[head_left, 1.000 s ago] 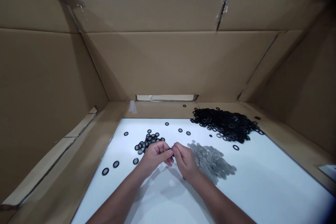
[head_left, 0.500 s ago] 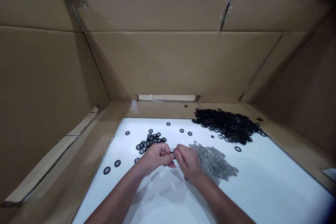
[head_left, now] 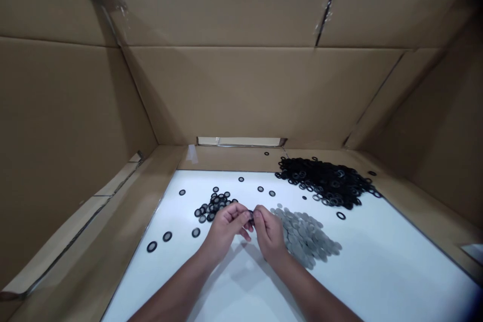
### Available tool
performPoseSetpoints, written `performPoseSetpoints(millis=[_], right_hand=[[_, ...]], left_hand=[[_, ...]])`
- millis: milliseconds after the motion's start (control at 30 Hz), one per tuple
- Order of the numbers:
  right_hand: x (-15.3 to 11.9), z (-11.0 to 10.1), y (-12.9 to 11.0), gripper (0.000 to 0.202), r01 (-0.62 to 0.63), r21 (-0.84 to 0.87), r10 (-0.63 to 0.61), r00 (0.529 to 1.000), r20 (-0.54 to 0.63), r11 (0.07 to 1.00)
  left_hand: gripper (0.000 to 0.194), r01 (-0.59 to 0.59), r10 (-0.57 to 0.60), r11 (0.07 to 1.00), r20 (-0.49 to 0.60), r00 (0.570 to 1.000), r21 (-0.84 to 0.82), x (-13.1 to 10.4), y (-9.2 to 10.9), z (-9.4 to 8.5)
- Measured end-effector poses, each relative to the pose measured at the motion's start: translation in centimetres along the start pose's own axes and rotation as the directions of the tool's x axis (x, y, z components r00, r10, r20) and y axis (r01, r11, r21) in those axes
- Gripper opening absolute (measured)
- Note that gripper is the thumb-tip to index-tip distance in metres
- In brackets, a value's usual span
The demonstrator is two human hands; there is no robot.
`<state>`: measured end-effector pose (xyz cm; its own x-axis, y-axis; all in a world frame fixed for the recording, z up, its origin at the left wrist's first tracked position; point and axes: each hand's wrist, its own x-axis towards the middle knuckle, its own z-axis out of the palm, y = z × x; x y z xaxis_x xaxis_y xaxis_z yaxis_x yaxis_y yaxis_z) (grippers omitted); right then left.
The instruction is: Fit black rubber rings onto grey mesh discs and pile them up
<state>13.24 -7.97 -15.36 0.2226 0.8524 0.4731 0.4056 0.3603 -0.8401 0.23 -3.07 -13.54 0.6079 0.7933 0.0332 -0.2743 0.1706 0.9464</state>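
Between the fingertips of both hands is a small black ring (head_left: 251, 216), mostly covered by the fingers; whether a disc sits in it I cannot tell. My left hand (head_left: 229, 224) pinches it from the left, and my right hand (head_left: 268, 229) pinches it from the right. Just behind my left hand lies a cluster of black rings with grey mesh-like centres (head_left: 216, 205). Beside my right hand spreads a heap of thin grey discs (head_left: 305, 236). Farther back on the right is a big pile of black rings (head_left: 328, 181).
A white board (head_left: 377, 261) covers the floor of a cardboard enclosure (head_left: 241, 95) with tall walls on three sides. Several filled rings (head_left: 167, 236) lie scattered at the left. One loose black ring (head_left: 341, 216) lies near the disc heap. The back wall has a narrow slot (head_left: 241, 141).
Both hands have risen slightly and turned a little while keeping the ring between them. A filled ring left of my left hand now shows fully. The piles look the same.
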Motion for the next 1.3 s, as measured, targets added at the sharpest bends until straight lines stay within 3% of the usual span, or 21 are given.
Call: performPoseSetpoints(millis=[167,400,633,733,933,1300], right_hand=[[0.2,-0.5,-0.1,0.031,0.045,0.029,-0.048,0.992,0.116,0.999],[0.6,-1.3,0.3,0.036,0.017,-0.016,-0.014,0.984,0.178,1.000],[0.5,-0.7,0.3,0.038,-0.010,-0.069,0.013,0.999,0.039,0.998],[0.5,-0.8,0.2,0.039,0.032,-0.067,-0.029,0.998,0.056,0.997],[0.5,-1.2,-0.1,0.039,0.081,-0.073,-0.073,0.991,0.109,0.994],[0.6,-1.2,0.0,0.035,0.116,-0.165,-0.102,0.991,0.089,0.979]], left_hand=[[0.032,-0.011,0.012,0.999,-0.011,1.000,0.033,0.3,0.6,-0.7],[0.035,0.043,-0.057,0.976,0.057,0.997,0.213,0.1,1.4,-0.8],[0.032,0.067,-0.074,0.988,0.039,0.997,0.137,-0.2,1.0,0.0],[0.031,0.057,-0.061,0.986,0.023,0.998,0.160,-0.2,1.1,0.0],[0.035,0.102,-0.116,0.985,0.095,0.989,0.137,-0.1,1.3,-0.3],[0.036,0.170,-0.181,0.979,0.099,0.979,0.109,0.0,1.7,-0.7]])
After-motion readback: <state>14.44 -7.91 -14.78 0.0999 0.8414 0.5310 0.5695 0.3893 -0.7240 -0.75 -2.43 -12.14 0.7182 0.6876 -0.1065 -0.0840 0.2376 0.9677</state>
